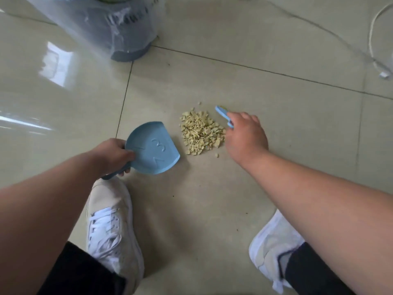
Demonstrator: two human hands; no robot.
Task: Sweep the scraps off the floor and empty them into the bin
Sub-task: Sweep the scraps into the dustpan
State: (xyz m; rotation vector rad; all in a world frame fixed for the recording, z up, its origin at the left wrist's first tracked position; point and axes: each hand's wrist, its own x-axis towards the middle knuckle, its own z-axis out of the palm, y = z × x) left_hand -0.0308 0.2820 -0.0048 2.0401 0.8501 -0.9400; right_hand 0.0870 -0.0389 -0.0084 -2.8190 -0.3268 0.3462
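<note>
A heap of pale yellow scraps (201,133) lies on the beige tiled floor (212,199). My left hand (112,156) grips the handle of a small blue dustpan (154,149), whose straight lip faces the heap from the left, a short gap away. My right hand (244,135) holds a small blue brush (223,114) just right of the heap; most of the brush is hidden behind my fingers. The grey bin (119,28), lined with a clear plastic bag, stands at the top left.
My two white sneakers stand on the floor, the left (112,226) below the dustpan and the right (274,250) at lower right. A white cable with a plug (380,67) trails along the top right.
</note>
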